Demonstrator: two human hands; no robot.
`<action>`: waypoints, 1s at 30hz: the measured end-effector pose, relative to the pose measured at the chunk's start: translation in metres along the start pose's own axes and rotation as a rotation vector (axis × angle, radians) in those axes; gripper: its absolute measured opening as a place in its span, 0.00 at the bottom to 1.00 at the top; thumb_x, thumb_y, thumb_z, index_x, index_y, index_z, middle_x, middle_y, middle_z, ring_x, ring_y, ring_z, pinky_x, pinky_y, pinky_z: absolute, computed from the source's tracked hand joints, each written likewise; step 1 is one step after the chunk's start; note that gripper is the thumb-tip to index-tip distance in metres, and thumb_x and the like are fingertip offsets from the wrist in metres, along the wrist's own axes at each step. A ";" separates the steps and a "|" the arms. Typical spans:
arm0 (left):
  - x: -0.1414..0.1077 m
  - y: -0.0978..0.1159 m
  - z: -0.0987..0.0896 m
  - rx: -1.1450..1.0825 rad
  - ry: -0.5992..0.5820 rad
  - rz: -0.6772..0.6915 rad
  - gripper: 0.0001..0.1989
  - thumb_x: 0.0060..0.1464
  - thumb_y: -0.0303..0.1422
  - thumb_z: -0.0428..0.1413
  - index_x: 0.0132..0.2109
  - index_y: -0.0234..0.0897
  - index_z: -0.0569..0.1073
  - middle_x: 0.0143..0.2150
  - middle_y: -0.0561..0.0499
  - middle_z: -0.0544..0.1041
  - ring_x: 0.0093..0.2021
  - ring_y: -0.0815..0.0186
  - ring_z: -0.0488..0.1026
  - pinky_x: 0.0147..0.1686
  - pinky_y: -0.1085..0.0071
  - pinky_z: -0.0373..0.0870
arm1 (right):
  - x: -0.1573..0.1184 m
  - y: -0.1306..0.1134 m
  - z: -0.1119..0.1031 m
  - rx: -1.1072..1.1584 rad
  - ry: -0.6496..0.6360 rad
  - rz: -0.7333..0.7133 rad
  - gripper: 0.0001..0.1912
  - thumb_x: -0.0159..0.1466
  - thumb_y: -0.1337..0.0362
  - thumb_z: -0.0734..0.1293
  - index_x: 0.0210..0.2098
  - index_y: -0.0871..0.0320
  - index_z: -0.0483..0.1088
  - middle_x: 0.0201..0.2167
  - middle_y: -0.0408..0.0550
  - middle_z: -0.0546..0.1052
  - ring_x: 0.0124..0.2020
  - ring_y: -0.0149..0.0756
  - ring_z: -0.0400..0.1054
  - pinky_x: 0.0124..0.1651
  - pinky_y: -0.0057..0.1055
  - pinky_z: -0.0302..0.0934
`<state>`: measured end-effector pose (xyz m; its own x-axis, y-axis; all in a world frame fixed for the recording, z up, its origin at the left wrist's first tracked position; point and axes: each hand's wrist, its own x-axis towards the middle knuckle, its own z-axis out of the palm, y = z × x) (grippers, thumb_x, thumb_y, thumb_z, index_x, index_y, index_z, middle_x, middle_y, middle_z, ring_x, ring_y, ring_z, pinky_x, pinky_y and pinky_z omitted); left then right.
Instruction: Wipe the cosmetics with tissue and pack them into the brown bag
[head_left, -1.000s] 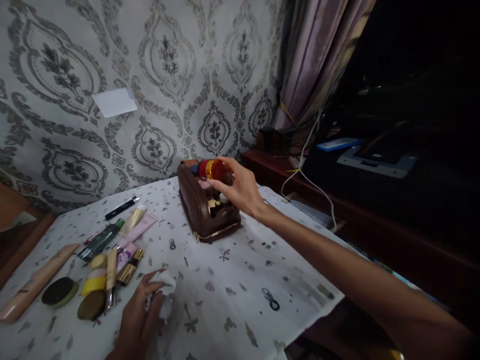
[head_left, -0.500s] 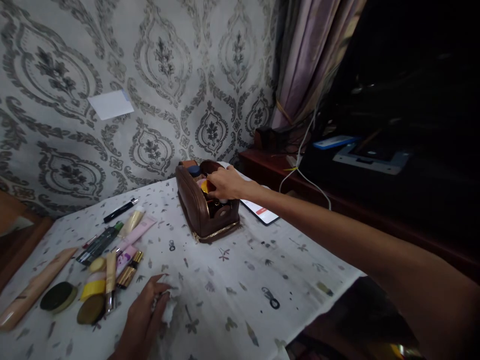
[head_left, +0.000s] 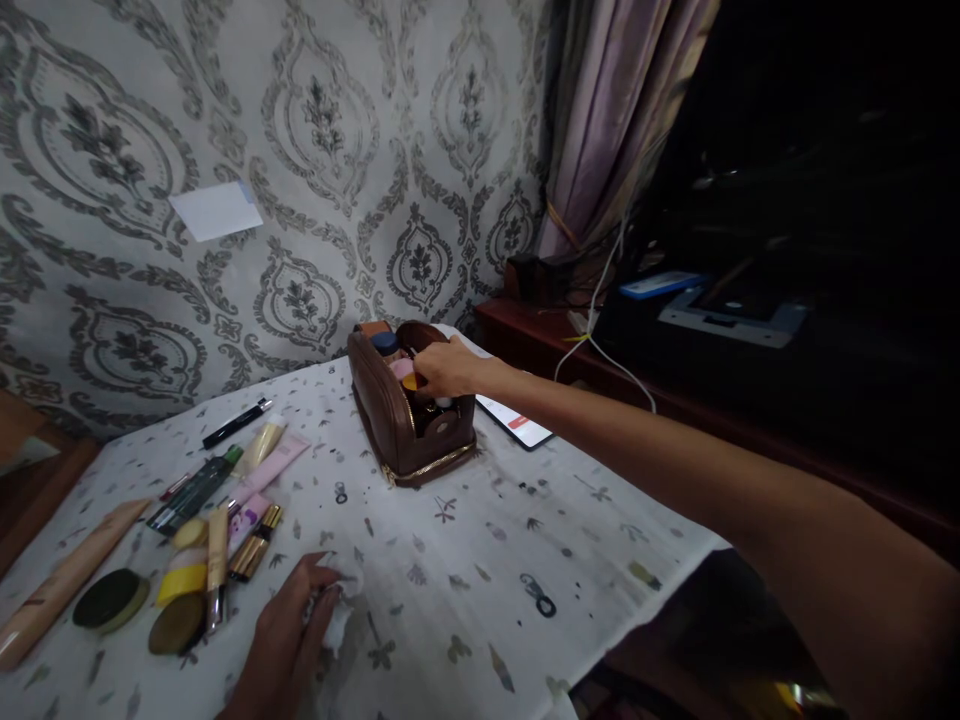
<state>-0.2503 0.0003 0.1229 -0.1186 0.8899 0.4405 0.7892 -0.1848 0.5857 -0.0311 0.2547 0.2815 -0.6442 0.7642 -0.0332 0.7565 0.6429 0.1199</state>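
Observation:
A brown leather makeup bag (head_left: 390,420) stands unzipped on the table, with a dark blue cap (head_left: 385,343) and pink and yellow items showing in its opening. My right hand (head_left: 444,368) reaches down into it from the right; its fingertips are hidden among the contents, so whether they grip anything does not show. Low in the view, my left hand (head_left: 289,625) is closed round a crumpled white tissue (head_left: 339,615) by the table's front. Left of that hand lie a yellow-banded jar (head_left: 182,580), a beige tube (head_left: 217,560), a gold tube (head_left: 256,545) and a pink tube (head_left: 271,470).
Further left are a long peach tube (head_left: 71,585), a dark round lid (head_left: 111,600) and a black pen-like stick (head_left: 237,424). A lit tablet or phone (head_left: 525,425) lies behind my right forearm. A white cable (head_left: 592,330) hangs beside a dark red ledge (head_left: 517,325).
My right hand has sunk slightly deeper into the bag, and more of the pink item shows beside it. The left hand stays on the tissue. The view has shifted slightly.

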 end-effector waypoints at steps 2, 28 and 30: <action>0.001 0.000 0.001 -0.003 -0.002 0.007 0.23 0.64 0.52 0.45 0.39 0.40 0.74 0.45 0.44 0.81 0.47 0.58 0.79 0.42 0.69 0.77 | 0.001 0.000 0.001 -0.004 -0.003 -0.007 0.16 0.61 0.59 0.69 0.45 0.63 0.77 0.45 0.62 0.80 0.50 0.55 0.72 0.51 0.47 0.56; 0.002 0.004 0.002 -0.064 -0.012 -0.004 0.21 0.65 0.51 0.46 0.38 0.41 0.74 0.41 0.47 0.79 0.46 0.60 0.78 0.46 0.68 0.75 | 0.001 0.005 0.009 0.077 0.087 -0.009 0.18 0.61 0.57 0.69 0.50 0.55 0.74 0.48 0.55 0.79 0.52 0.50 0.70 0.51 0.42 0.54; 0.002 0.004 0.002 -0.061 -0.009 0.008 0.21 0.65 0.50 0.46 0.39 0.41 0.74 0.42 0.47 0.79 0.45 0.60 0.78 0.45 0.68 0.75 | 0.001 0.007 0.008 0.102 0.097 -0.004 0.20 0.62 0.57 0.69 0.52 0.55 0.73 0.49 0.55 0.78 0.53 0.50 0.69 0.51 0.40 0.54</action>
<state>-0.2462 0.0022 0.1254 -0.1065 0.8920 0.4394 0.7521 -0.2168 0.6224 -0.0254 0.2598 0.2743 -0.6515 0.7560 0.0637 0.7582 0.6518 0.0186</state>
